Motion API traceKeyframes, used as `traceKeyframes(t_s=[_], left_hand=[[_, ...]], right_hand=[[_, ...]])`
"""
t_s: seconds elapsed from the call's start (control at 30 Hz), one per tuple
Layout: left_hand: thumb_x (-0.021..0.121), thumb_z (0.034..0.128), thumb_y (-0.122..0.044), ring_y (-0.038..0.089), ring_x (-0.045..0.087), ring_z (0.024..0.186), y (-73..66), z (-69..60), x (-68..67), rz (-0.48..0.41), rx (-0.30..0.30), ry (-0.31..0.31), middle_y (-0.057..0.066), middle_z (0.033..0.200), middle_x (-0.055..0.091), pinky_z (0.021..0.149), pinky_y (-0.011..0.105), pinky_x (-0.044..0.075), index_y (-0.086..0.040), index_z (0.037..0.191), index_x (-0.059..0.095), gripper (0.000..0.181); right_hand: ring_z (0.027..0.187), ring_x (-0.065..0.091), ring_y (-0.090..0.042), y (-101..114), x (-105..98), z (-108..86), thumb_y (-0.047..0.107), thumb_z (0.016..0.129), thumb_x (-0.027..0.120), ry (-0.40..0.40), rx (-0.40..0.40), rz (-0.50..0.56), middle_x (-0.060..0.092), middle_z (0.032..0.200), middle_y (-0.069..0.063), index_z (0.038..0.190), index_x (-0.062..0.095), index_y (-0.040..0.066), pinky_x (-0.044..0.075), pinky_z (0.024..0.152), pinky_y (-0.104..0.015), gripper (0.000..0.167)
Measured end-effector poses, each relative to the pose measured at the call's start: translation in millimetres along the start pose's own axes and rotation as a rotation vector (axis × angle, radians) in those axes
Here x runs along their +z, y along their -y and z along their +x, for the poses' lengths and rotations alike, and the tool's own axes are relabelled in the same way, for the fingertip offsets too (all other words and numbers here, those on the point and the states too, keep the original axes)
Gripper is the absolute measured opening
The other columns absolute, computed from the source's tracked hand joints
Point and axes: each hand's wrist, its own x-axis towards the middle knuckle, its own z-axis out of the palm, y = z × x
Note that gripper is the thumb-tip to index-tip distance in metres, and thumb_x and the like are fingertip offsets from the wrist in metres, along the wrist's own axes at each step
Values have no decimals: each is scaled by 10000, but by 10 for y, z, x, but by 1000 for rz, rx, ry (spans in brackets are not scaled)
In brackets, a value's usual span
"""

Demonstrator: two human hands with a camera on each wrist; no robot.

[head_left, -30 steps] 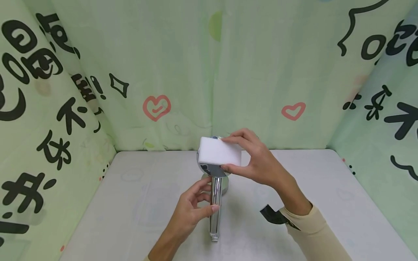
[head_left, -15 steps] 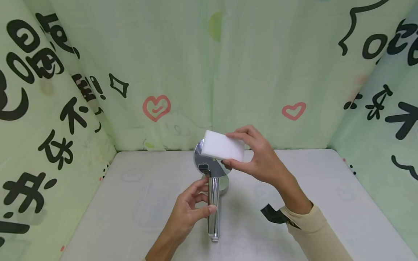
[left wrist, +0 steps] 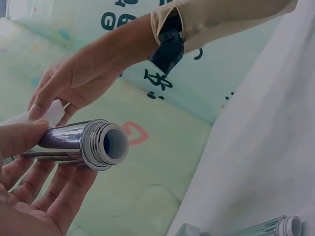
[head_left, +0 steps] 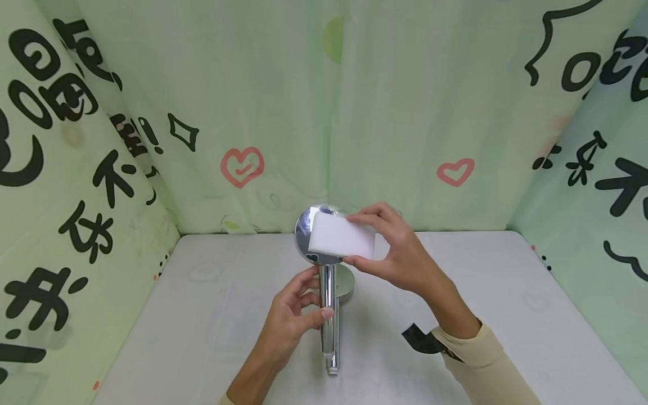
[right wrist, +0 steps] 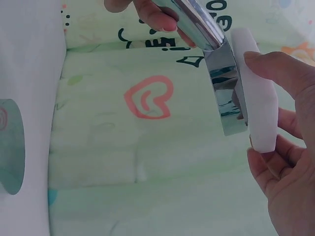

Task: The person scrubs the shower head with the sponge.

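Note:
A chrome shower head (head_left: 304, 232) is held up off the table, its handle (head_left: 328, 332) gripped by my left hand (head_left: 288, 326) with thumb in front and fingers behind. My right hand (head_left: 405, 250) pinches a white rectangular sponge (head_left: 340, 235) against the round head, covering much of it. In the right wrist view the sponge (right wrist: 257, 98) lies along the head's face (right wrist: 226, 93). The left wrist view shows the handle's threaded, hollow end (left wrist: 114, 143) over the fingers of my left hand (left wrist: 39, 191).
A second chrome shower head (head_left: 345, 283) lies on the white table (head_left: 228, 315) behind the held one, partly hidden by it. Light green cloth (head_left: 283, 101) with black writing and red hearts hangs at the back and both sides. A black strap (head_left: 423, 339) juts from the right sleeve.
The held shower head has risen slightly and moved left, showing more of the one beneath. The sponge lifted and tilted, then came back down over the head.

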Motion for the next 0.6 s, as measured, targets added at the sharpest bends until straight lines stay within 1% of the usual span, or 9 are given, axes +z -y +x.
traceKeyframes(t_s=[0.27, 0.37, 0.47, 0.6], left_hand=[[760, 878, -17, 193, 623, 925, -22, 31, -7, -8, -25, -4, 143, 1241, 576, 661, 274, 562, -167, 1494, 476, 695], [750, 886, -13, 195, 620, 930, -27, 47, -8, -17, -25, -5, 148, 1250, 573, 660, 275, 563, -161, 1498, 469, 689], [744, 892, -13, 203, 622, 945, -31, 69, -7, -17, -24, -9, 151, 1259, 572, 667, 282, 569, -165, 1492, 473, 676], [748, 895, -33, 222, 621, 962, -44, 96, 3, -1, -29, -19, 141, 1266, 572, 677, 299, 576, -180, 1456, 503, 630]], right_hand=[[1203, 524, -171, 50, 32, -18, 190, 737, 923, 11, -21, 18, 546, 1250, -17, 1312, 654, 134, 543, 931, -298, 638], [1205, 520, -166, 62, 43, -29, 188, 737, 924, 20, -26, 15, 539, 1249, -19, 1314, 651, 132, 553, 934, -314, 640], [1198, 514, -171, 74, 52, -39, 192, 736, 925, 25, -37, -3, 537, 1251, -28, 1312, 649, 125, 571, 910, -347, 641], [1195, 499, -180, 91, 59, -51, 197, 739, 923, 36, -53, -26, 534, 1260, -41, 1318, 647, 121, 586, 880, -364, 646]])
